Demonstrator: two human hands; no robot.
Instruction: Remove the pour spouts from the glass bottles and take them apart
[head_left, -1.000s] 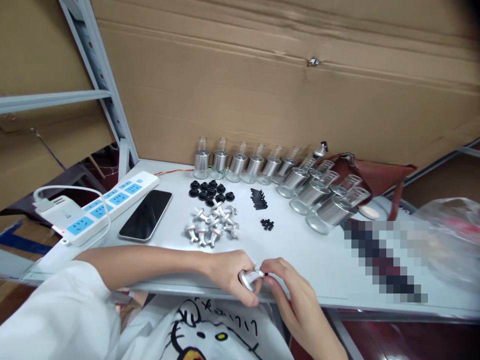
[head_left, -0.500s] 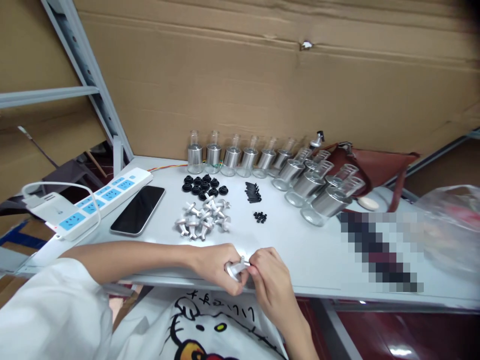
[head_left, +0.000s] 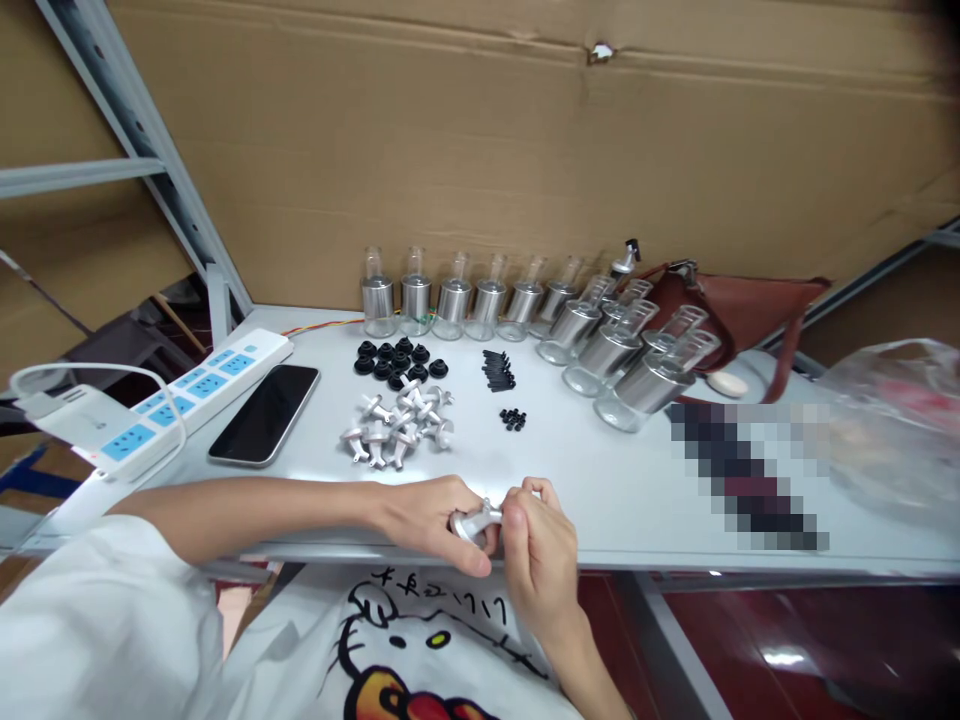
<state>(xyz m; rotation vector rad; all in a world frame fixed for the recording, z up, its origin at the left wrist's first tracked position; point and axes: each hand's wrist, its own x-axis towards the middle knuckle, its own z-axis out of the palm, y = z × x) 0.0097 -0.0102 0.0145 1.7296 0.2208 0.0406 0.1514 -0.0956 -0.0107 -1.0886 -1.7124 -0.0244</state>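
Observation:
At the table's front edge my left hand (head_left: 431,520) is closed around a small silver metal pump head (head_left: 472,522). My right hand (head_left: 541,555) pinches the spout end of the same part, fingers pressed together; whatever small piece it may hold there is hidden. Behind the hands on the white table (head_left: 600,480) lie a heap of like silver pump heads (head_left: 397,420), a cluster of black rubber caps (head_left: 397,362), a small bundle of black tubes (head_left: 497,370) and a few tiny black bits (head_left: 513,419).
Glass bottles with silver sleeves (head_left: 465,300) stand in a row along the cardboard wall, more (head_left: 630,360) at the right. A black phone (head_left: 264,414) and a white-and-blue power strip (head_left: 165,400) lie left. A brown bag (head_left: 750,310) and a clear plastic bag (head_left: 892,420) sit right.
The view has shifted up and left. Both hands stay on the pump head; my right hand has turned closer over its tip.

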